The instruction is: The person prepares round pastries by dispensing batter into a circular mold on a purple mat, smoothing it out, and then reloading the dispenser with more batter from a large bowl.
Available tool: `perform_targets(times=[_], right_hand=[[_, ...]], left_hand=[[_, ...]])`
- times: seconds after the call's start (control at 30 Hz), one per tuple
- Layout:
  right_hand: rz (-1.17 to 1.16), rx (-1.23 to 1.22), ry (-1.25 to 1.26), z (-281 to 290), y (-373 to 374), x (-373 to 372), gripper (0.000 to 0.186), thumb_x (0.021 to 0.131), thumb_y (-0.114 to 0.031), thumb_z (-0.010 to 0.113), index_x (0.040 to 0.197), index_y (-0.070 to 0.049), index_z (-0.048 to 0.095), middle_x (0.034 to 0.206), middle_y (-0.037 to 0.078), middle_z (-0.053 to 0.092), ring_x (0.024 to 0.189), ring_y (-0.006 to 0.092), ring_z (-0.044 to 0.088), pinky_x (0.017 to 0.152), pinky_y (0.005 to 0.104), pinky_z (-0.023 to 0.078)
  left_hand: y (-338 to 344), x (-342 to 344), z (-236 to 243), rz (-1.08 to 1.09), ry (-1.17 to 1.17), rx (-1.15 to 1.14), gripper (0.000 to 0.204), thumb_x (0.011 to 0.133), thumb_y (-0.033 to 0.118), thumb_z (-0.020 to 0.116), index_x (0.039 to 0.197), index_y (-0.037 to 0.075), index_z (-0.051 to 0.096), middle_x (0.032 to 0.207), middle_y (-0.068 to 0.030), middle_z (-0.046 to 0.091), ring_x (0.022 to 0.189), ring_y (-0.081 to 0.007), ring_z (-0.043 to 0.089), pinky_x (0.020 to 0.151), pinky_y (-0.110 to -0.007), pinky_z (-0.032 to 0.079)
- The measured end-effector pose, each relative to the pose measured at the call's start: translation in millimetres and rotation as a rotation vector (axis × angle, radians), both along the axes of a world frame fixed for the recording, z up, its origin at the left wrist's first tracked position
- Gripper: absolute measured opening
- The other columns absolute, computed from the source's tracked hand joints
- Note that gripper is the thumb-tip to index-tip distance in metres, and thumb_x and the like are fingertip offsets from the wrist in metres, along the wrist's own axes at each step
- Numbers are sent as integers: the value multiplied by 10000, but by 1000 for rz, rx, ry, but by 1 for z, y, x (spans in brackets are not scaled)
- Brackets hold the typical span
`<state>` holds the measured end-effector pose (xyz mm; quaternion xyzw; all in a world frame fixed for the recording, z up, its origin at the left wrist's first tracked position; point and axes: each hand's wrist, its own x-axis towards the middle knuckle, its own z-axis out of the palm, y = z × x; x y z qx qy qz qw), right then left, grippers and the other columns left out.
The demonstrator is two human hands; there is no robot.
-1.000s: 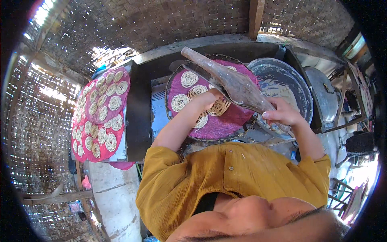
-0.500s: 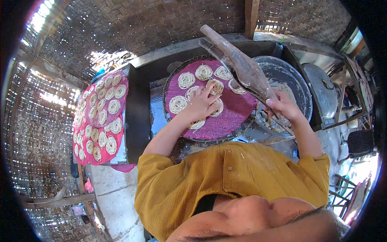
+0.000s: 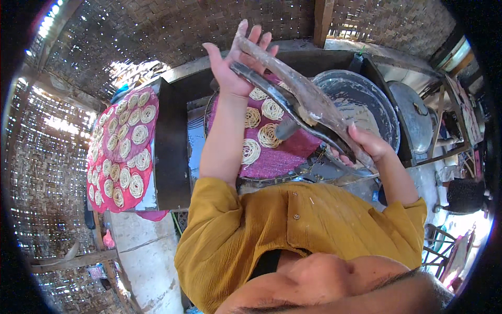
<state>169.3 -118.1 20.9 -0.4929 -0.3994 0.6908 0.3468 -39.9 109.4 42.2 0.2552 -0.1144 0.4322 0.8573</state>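
My right hand (image 3: 372, 144) grips the near end of a long wooden lever press (image 3: 298, 86), its two arms slightly apart. A pale lump, like dough (image 3: 307, 116), shows between the arms, and a grey barrel (image 3: 286, 127) juts down from the lower one. At the press's far end my left hand (image 3: 234, 76) has its fingers spread, palm upward, against or just behind the arm tips; exact contact is unclear. Below lie coiled noodle nests (image 3: 269, 135) on a purple cloth (image 3: 293, 157) over a round tray. The press and my left arm hide part of them.
A large basin (image 3: 391, 99) with pale dough (image 3: 363, 116) stands at right, beside a metal lid (image 3: 410, 112). At left, more noodle nests (image 3: 140, 134) cover pink cloths. A dark trough edge (image 3: 172, 141) separates the two areas. Woven walls (image 3: 209, 26) stand behind.
My left hand has lifted off the noodle nests and moved up to the far end of the press. The press's arms have opened slightly and turned, showing the pale lump and barrel.
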Motion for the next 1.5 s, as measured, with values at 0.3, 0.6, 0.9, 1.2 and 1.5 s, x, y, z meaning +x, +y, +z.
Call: perform_targets(times=[0.3, 0.6, 0.9, 1.2, 1.5], right_hand=[[27, -43, -400, -17, 19, 18, 537, 851, -527, 323, 865, -29, 524, 630, 59, 534, 478, 123, 501, 423, 248, 418], [-1, 35, -526, 13, -3, 19, 522, 828, -495, 411, 823, 12, 535, 588, 53, 498, 467, 118, 483, 415, 254, 387], [33, 147, -603, 29, -5, 0, 440, 825, -441, 449, 806, -9, 530, 555, 19, 479, 452, 97, 459, 427, 247, 369], [23, 331, -895, 56, -5, 8, 501, 785, -420, 510, 1051, 4, 542, 701, 115, 570, 590, 170, 531, 547, 317, 433], [-3, 216, -674, 30, -10, -1, 471, 788, -453, 505, 1014, -44, 568, 580, 33, 488, 503, 120, 480, 454, 265, 390]], left_hand=[[16, 32, -72, 54, -26, -115, 651, 799, 586, 384, 1273, 143, 335, 574, 49, 439, 562, -121, 474, 664, -365, 440], [-11, 31, -61, 132, -5, -127, 566, 817, 553, 390, 1213, 151, 412, 533, 65, 420, 538, -86, 460, 635, -316, 428], [-15, 4, -28, 117, -89, -44, 552, 827, 555, 359, 1176, 139, 455, 525, 71, 412, 501, -91, 431, 626, -298, 410], [-15, 14, -20, 64, -161, -30, 522, 823, 535, 396, 1137, 128, 492, 509, 74, 400, 486, -83, 427, 626, -290, 428], [-24, -6, -26, 123, -83, -39, 508, 846, 508, 355, 1136, 116, 496, 513, 58, 405, 473, -91, 417, 615, -305, 420]])
